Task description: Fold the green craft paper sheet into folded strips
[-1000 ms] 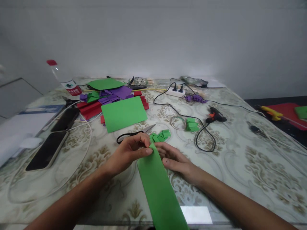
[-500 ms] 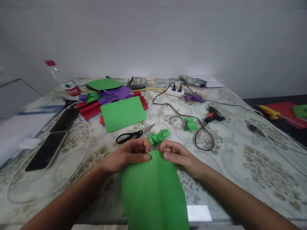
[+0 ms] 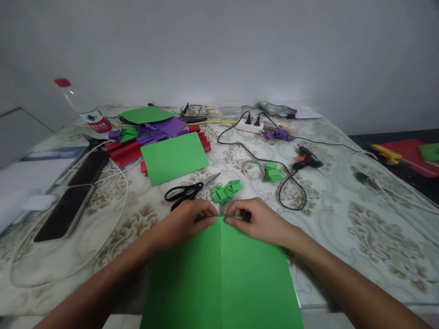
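Both the left hand point(image 3: 195, 220) and the right hand point(image 3: 259, 220) angle inward, backs up, fingers curled, their tips nearly meeting. Each has thumb and fingers pinched together on the far edge of a green sheet point(image 3: 221, 274), one on either side of its central crease. The sheet spreads from the fingertips back toward the person, past the view's lower edge.

The large rectangular green paper sheet point(image 3: 254, 278) spreads open, creased down its middle, overlapping the bench point(image 3: 336, 196) at its near edge.
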### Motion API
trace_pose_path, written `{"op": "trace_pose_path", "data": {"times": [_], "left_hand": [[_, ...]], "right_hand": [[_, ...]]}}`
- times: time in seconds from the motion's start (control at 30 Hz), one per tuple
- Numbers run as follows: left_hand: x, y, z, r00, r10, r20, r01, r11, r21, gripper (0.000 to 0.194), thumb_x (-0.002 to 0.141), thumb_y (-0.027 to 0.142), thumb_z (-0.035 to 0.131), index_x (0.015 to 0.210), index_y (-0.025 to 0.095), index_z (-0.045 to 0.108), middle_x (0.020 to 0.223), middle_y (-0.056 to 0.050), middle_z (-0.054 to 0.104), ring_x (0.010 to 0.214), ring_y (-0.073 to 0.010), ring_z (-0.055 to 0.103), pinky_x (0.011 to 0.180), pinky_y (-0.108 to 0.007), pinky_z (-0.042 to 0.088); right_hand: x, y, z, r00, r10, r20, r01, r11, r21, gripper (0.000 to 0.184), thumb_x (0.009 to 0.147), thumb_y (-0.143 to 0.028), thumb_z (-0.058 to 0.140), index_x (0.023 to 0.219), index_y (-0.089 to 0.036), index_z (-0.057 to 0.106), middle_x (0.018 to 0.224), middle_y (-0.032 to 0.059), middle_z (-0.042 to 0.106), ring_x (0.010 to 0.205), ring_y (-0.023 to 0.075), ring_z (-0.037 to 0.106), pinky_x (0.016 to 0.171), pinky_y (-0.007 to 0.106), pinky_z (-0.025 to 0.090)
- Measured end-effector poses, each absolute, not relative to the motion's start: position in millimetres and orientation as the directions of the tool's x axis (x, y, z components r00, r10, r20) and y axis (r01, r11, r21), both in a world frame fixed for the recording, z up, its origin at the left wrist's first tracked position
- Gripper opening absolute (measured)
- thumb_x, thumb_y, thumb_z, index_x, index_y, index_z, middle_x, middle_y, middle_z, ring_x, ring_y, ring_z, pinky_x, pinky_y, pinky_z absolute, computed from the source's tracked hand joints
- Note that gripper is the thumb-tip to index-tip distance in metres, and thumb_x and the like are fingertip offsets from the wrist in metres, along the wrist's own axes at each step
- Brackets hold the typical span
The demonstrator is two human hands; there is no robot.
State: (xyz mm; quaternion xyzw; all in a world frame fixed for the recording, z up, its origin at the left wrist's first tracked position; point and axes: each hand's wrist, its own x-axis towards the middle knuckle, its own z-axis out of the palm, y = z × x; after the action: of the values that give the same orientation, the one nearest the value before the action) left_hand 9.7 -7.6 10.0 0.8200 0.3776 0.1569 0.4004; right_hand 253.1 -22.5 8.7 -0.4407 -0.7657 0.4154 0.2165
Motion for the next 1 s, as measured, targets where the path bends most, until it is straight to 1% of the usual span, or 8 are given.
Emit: {"op": "trace_pose_path", "data": {"times": [0.1, 0.2, 0.33, 0.43, 0.67, 0.8, 1.0], "left_hand": [[13.2, -10.0, 12.2, 0.648, 0.76, -0.048, 0.49, -0.368, 0.79, 0.01, 0.093, 0.022, 0.059, 0.095, 0.019, 0.069, 0.087, 0.0, 0.07, 0.08, -0.0148, 0.064, 0.073, -0.025, 0.046], [14.1, -11.2, 14.5, 0.661, 0.749, -0.051, 0.454, -0.344, 0.822, 0.01, 0.094, 0.023, 0.058, 0.094, 0.019, 0.067, 0.085, 0.001, 0.067, 0.078, -0.0138, 0.061, 0.072, -0.025, 0.045], [14.0, -10.9, 14.6, 0.717, 0.693, -0.077, 0.386, -0.303, 0.872, 0.017, 0.099, 0.031, 0.054, 0.098, 0.019, 0.066, 0.087, 0.0, 0.066, 0.079, -0.0146, 0.059, 0.072, -0.025, 0.044], [14.2, -10.6, 14.8, 0.74, 0.666, -0.093, 0.367, -0.284, 0.886, 0.022, 0.1, 0.035, 0.052, 0.098, 0.018, 0.066, 0.086, 0.0, 0.064, 0.08, -0.0149, 0.057, 0.072, -0.026, 0.043], [14.6, -13.3, 17.7, 0.748, 0.653, -0.115, 0.352, -0.243, 0.904, 0.02, 0.1, 0.033, 0.053, 0.095, 0.018, 0.065, 0.084, 0.0, 0.061, 0.078, -0.0144, 0.055, 0.072, -0.026, 0.042], [16.2, -14.0, 17.9, 0.739, 0.663, -0.123, 0.347, -0.217, 0.913, 0.021, 0.099, 0.034, 0.054, 0.093, 0.017, 0.065, 0.084, 0.0, 0.063, 0.078, -0.0148, 0.055, 0.072, -0.026, 0.042], [18.9, -15.6, 17.7, 0.716, 0.685, -0.133, 0.34, -0.176, 0.924, 0.018, 0.097, 0.03, 0.055, 0.089, 0.017, 0.065, 0.08, 0.001, 0.061, 0.075, -0.0137, 0.054, 0.069, -0.025, 0.041]], "right_hand": [[251.2, -24.8, 10.0, -0.522, 0.853, -0.007, 0.463, 0.276, -0.842, 0.005, 0.089, -0.02, 0.065, 0.088, -0.018, 0.07, 0.081, -0.0003, 0.07, 0.073, 0.0134, 0.062, 0.068, 0.024, 0.045], [250.1, -25.6, 8.5, -0.531, 0.847, -0.02, 0.408, 0.235, -0.882, 0.006, 0.089, -0.02, 0.064, 0.087, -0.018, 0.069, 0.082, 0.0008, 0.07, 0.076, 0.0146, 0.062, 0.071, 0.026, 0.046], [248.4, -25.9, 6.7, -0.541, 0.841, -0.033, 0.321, 0.17, -0.932, 0.011, 0.09, -0.026, 0.064, 0.086, -0.017, 0.068, 0.079, 0.0015, 0.066, 0.074, 0.0153, 0.059, 0.07, 0.027, 0.046], [247.4, -26.2, 7.0, -0.552, 0.832, -0.044, 0.301, 0.15, -0.942, 0.014, 0.091, -0.028, 0.063, 0.087, -0.016, 0.068, 0.079, 0.0021, 0.064, 0.075, 0.0156, 0.058, 0.07, 0.028, 0.046], [247.5, -27.6, 7.5, -0.573, 0.817, -0.063, 0.274, 0.118, -0.955, 0.017, 0.09, -0.03, 0.064, 0.088, -0.014, 0.068, 0.078, 0.0021, 0.062, 0.072, 0.0152, 0.056, 0.067, 0.028, 0.044], [247.0, -27.9, 5.4, -0.577, 0.813, -0.078, 0.248, 0.083, -0.965, 0.018, 0.089, -0.031, 0.064, 0.087, -0.014, 0.067, 0.075, 0.0014, 0.06, 0.07, 0.0144, 0.054, 0.065, 0.027, 0.043], [245.4, -28.9, 1.9, -0.568, 0.814, -0.116, 0.225, 0.018, -0.974, 0.015, 0.088, -0.028, 0.064, 0.086, -0.014, 0.067, 0.074, 0.0001, 0.057, 0.067, 0.0131, 0.051, 0.062, 0.026, 0.04]]}}
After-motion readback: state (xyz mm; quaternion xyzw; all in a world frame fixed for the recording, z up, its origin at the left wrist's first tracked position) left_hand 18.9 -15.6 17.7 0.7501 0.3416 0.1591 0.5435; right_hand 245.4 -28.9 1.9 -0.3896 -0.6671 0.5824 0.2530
